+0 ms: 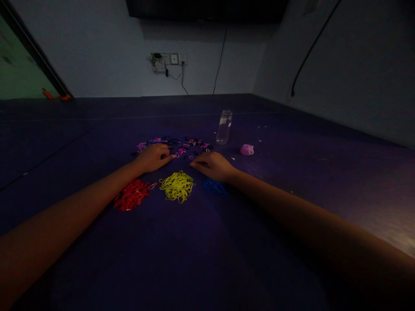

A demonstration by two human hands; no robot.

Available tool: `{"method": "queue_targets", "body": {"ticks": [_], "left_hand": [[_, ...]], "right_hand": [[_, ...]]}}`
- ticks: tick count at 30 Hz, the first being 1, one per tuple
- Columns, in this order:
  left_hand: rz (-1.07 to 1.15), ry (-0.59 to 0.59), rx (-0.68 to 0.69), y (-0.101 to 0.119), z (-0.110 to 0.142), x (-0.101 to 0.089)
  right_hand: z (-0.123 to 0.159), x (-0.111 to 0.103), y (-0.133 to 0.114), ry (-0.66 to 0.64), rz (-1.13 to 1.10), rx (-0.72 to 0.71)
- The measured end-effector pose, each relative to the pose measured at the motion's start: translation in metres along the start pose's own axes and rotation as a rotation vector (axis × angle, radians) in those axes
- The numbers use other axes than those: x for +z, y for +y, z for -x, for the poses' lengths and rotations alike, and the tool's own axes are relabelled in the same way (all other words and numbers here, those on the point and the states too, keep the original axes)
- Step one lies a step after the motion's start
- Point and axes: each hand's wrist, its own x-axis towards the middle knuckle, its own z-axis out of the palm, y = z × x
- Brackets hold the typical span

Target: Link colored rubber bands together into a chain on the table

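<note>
Small rubber bands lie in piles on the dark purple surface. My left hand (151, 158) rests palm down at the near edge of a mixed spread of pink, black and blue bands (194, 142); its thumb points right, apart from the curled fingers. Opposite it, my right hand (214, 166) has thumb and fingertips together, low over the surface beside a few loose bands; anything between them is too small to make out. Nearer me are a red pile (131, 196) by my left wrist, a yellow pile (177, 186) between the hands, and a blue pile (215, 186) partly under my right hand.
A clear bottle without a lid (224, 127) stands beyond my right hand. To its right sits a pink cap-like piece (247, 150). White scraps are scattered nearby. Behind are a wall with sockets (174, 58), hanging cables and a dark screen (207, 11).
</note>
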Motion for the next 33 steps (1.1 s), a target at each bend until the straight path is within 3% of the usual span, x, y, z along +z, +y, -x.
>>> {"method": "queue_targets", "body": {"ticks": [33], "left_hand": [[0.009,-0.006,-0.002,0.0001,0.0001,-0.0003]], "right_hand": [[0.0009,-0.0030,-0.0046,-0.011,0.006,0.010]]}}
